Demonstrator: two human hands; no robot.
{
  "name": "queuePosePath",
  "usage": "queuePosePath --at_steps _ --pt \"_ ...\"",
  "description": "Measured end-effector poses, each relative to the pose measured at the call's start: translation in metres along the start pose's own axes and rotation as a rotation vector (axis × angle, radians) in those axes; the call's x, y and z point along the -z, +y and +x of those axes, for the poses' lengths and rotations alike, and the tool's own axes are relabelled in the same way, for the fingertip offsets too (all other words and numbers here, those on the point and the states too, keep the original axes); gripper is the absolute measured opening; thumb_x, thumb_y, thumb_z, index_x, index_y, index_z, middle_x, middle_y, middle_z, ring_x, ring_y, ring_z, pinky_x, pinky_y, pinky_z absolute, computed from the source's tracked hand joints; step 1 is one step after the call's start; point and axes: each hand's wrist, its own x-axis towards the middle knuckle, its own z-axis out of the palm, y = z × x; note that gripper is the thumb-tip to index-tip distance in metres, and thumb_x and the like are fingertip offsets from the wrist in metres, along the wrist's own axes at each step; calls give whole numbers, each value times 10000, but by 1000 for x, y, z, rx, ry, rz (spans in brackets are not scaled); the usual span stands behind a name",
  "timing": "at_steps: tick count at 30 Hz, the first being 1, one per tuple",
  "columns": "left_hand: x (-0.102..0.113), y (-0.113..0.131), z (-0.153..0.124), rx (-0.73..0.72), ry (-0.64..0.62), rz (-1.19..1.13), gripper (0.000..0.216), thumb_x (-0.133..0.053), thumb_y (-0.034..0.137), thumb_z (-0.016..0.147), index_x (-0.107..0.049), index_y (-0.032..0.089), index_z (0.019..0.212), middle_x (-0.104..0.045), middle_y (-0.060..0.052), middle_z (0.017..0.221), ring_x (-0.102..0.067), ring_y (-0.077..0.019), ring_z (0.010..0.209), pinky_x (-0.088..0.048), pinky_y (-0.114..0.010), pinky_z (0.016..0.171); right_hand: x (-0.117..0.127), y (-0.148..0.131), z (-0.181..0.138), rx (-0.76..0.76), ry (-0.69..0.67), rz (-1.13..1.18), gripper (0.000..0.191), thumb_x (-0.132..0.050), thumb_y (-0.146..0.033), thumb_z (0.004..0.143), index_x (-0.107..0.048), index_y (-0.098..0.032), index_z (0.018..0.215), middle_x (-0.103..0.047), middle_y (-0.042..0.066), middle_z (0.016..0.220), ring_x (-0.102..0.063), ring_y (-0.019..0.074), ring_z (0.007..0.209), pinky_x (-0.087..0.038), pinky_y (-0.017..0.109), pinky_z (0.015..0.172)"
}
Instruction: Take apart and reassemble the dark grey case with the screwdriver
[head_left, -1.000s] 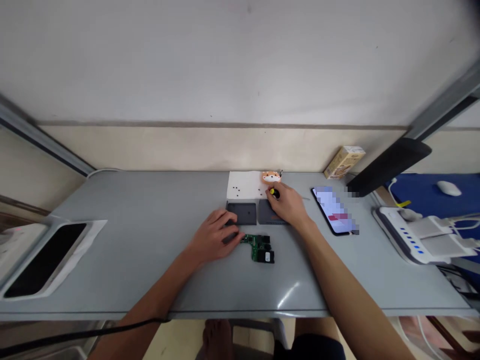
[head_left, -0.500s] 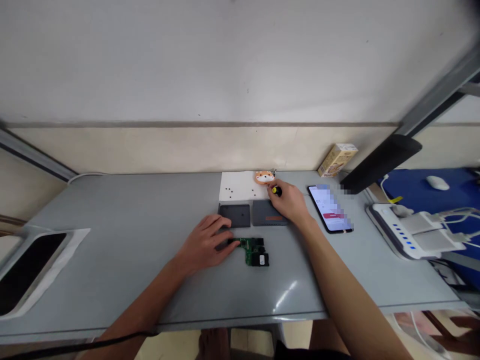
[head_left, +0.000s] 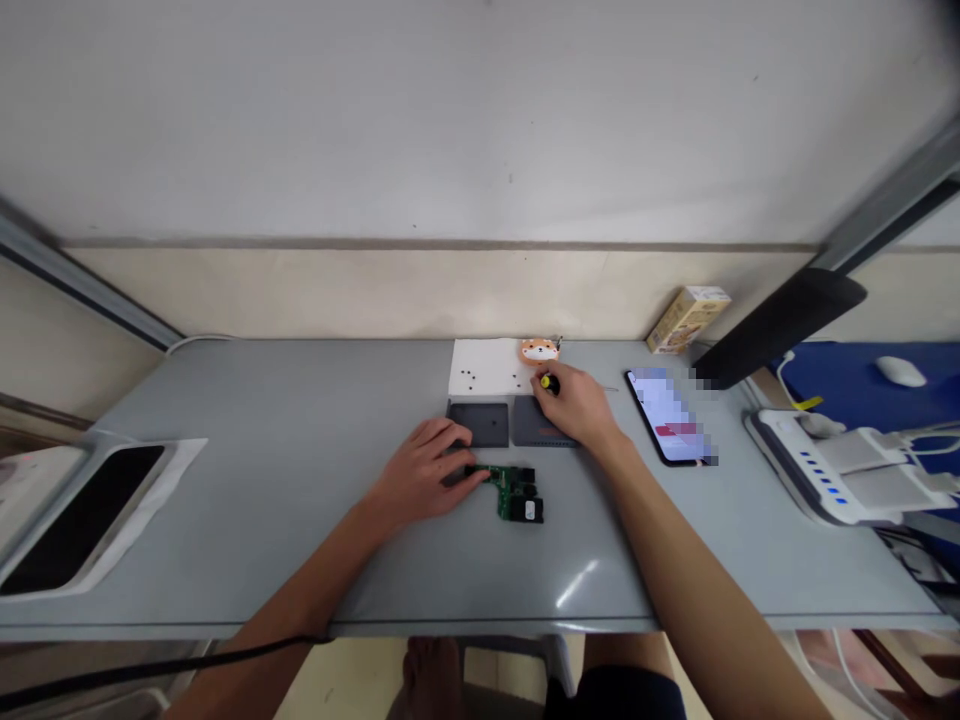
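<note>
Left hand (head_left: 420,480) flat on the bench (head_left: 262,500), fingertips touching the green circuit board (head_left: 514,490) near the middle. Right hand (head_left: 577,405) toward the back edge, grip closed on a yellow-tipped screwdriver (head_left: 547,382), beside the two dark covers (head_left: 480,423) and white paper (head_left: 484,366).

Little moved over the last second: the left hand (head_left: 424,475) slid its fingertips from the dark grey rectangular plastic cover (head_left: 480,424) down onto the left end of the green printed circuit board (head_left: 516,490). The right hand (head_left: 579,405) shifted only slightly, as the head camera swayed.
</note>
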Motion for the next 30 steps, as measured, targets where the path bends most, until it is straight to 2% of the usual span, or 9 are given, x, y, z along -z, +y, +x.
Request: queuePosePath --at_steps 4,12,15,18,21,25,30 --pt "2 1 2 -17 1 -3 128 -732 289 914 -657 206 852 -679 -62 998 -619 -206 984 -525 -380 923 -2 -2 -1 21 -9 -14 249 -495 -385 994 -695 -249 1052 -787 57 940 -701 235 826 -376 302 671" --pt "2 0 3 -18 -23 -1 139 -714 308 932 -668 215 839 -675 -57 982 -618 -201 979 -507 -375 927 -4 -1 0 3 -14 -38 242 -496 -358 983 -693 -252 1077 -794 64 992 -711 250 886 -390 303 692" --pt "1 0 1 -6 -9 13 144 -702 320 938 -670 214 846 -671 -73 1036 -612 -213 1001 -504 -389 946 -5 0 0 -7 -18 -53 265 -478 -379 991 -696 -254 1077 -792 70 983 -711 254 878 -396 306 695" --pt "2 -1 0 101 72 80 99 -630 278 969 -691 213 925 -661 -94 1103 -588 -234 1007 -498 -419 954 -4 0 0 -19 -22 -64 279 -479 -396 992 -701 -256 1089 -791 76 1004 -710 254 880 -410 306 709" --pt "2 -5 0 299 143 140 197 -502 242 1022 -689 208 1077 -649 -105 1102 -569 -253 1014 -488 -444 955 -3 1 0 -21 -21 -76 292 -466 -407 998 -700 -263 1095 -790 72 1006 -710 253 873 -413 305 708" --pt "0 -8 3 441 66 147 285 -454 314 1051 -636 195 1235 -649 -110 1162 -561 -280 1073 -468 -474 997 -2 0 0 -7 -17 -74 299 -455 -411 1004 -699 -267 1099 -792 64 1024 -717 253 887 -406 304 694" --pt "-5 -8 2 453 2 195 362 -452 349 1049 -598 178 1333 -637 -138 1234 -552 -306 1154 -450 -496 1022 0 -3 -1 -30 -27 -73 301 -468 -409 1005 -704 -252 1104 -796 74 1021 -723 253 912 -415 302 708"
